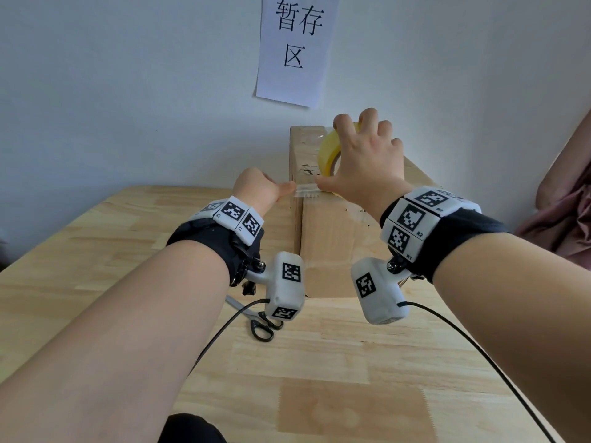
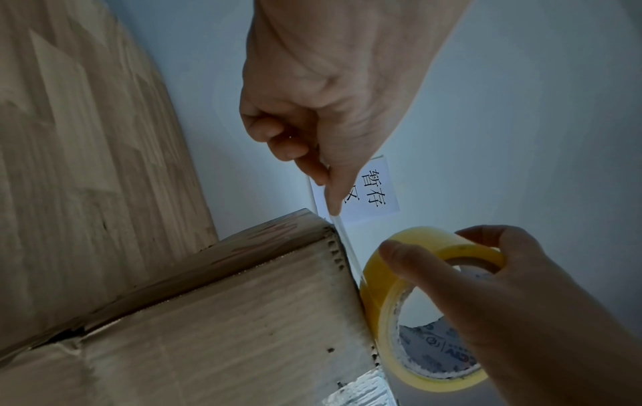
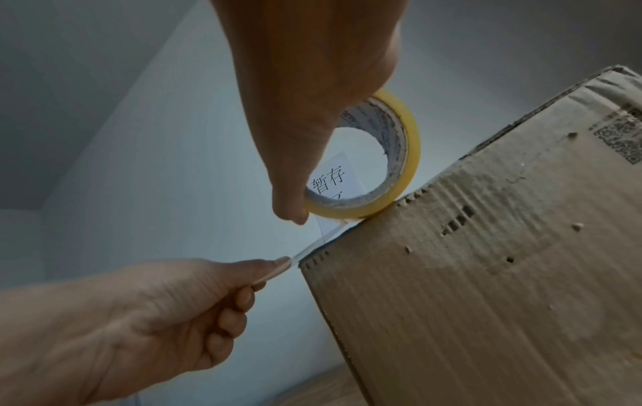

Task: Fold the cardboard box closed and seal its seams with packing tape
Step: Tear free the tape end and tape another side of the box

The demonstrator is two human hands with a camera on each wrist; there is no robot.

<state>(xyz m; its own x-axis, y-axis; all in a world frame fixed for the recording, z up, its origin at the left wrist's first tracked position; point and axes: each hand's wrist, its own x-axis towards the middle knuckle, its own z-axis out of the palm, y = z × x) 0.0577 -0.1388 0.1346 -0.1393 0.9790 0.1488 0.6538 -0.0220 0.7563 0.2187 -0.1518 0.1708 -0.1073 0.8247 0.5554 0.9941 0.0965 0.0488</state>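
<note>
A brown cardboard box (image 1: 332, 251) stands on the wooden table (image 1: 96, 282), its flaps folded shut (image 3: 486, 274). My right hand (image 1: 364, 164) grips a yellow roll of clear packing tape (image 1: 329, 151) on edge on the box's top near its left edge (image 2: 382, 288) (image 3: 410, 153). A short strip of clear tape (image 1: 303, 190) runs from the roll out past the box's left edge. My left hand (image 1: 265, 190) pinches the strip's free end between thumb and forefinger (image 2: 326, 178) (image 3: 264, 272), just left of the box's top corner.
Black-handled scissors (image 1: 262, 324) lie on the table in front of the box, under my left wrist. A white paper sign (image 1: 297, 49) hangs on the wall behind the box. Pink cloth (image 1: 563, 203) is at the right edge. Cables trail from both wrist cameras.
</note>
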